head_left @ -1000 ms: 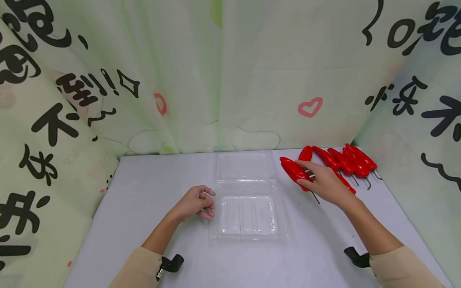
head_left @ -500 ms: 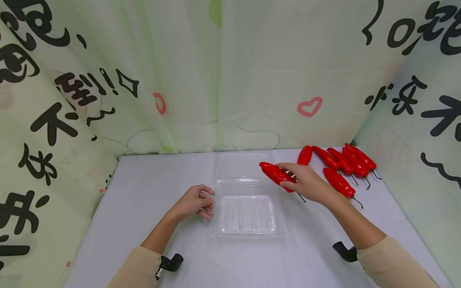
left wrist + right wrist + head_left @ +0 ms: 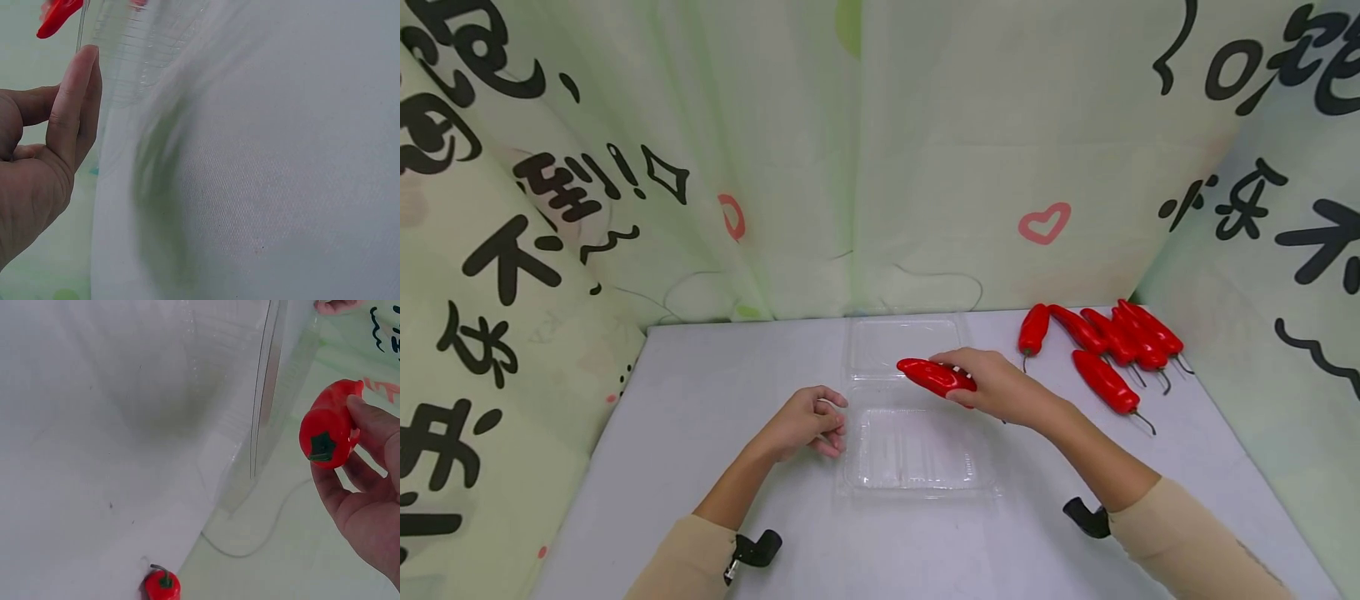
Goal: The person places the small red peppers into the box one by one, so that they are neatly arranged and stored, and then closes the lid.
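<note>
Over the rear part of the clear container [image 3: 917,492], the right hand [image 3: 992,387] holds a red pepper [image 3: 931,377], tip pointing left and stem toward the right. Compared with the preceding views, hand and pepper have shifted left, away from the remaining peppers; the lone pepper [image 3: 1033,326] is now in full view. Judged effect: the carry across the worktop [image 3: 737,367] is nearly complete; the pepper is not yet set down.

Right fingers: closed around the pepper, thumb opposed. Left hand [image 3: 808,423]: fingers loosely extended at the container's left edge, holding nothing; contact cannot be confirmed.

Edges: the opened lid [image 3: 906,342] lies close to the worktop's back edge, below the curtain [image 3: 940,258]. The row of four peppers [image 3: 1114,337] occupies the back right corner. Open room: bare worktop separates the container from the near pepper [image 3: 1103,382], and more extends left and in front.
</note>
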Demonstrator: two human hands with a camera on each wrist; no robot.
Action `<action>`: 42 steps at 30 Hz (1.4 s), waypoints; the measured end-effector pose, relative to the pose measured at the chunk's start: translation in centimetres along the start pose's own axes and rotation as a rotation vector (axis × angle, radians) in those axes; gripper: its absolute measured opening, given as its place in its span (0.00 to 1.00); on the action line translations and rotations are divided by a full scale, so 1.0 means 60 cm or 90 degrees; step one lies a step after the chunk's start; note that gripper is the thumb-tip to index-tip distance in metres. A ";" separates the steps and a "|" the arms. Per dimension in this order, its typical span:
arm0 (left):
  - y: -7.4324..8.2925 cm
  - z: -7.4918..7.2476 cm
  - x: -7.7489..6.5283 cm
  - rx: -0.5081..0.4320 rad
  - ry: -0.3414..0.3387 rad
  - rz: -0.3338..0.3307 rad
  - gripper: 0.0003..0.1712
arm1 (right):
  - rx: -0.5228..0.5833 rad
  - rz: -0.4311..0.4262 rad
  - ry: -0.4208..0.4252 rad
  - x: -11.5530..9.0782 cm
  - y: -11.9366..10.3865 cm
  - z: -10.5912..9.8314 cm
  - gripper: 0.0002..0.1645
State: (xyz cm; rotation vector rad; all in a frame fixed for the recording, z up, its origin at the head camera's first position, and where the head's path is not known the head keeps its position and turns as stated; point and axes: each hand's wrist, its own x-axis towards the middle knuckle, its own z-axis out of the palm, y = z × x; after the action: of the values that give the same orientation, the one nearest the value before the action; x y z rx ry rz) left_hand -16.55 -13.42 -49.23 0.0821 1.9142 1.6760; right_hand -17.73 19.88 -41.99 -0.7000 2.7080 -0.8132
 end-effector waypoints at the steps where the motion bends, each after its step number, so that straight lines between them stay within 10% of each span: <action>1: 0.000 0.000 0.000 0.001 0.000 -0.001 0.19 | -0.004 -0.007 -0.003 0.002 -0.003 0.003 0.38; 19: 0.002 0.001 0.000 0.018 0.010 -0.011 0.18 | -0.085 -0.039 -0.059 0.018 -0.031 0.060 0.32; 42: 0.002 -0.001 0.001 0.020 0.003 -0.003 0.19 | -0.172 -0.085 0.006 0.021 -0.020 0.114 0.27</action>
State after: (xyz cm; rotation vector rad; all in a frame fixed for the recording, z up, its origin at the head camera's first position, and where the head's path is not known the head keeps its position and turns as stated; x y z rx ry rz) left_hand -16.67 -13.41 -49.14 0.0856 1.9430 1.6440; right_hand -16.01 15.24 -46.99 -0.9432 2.8333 -0.4811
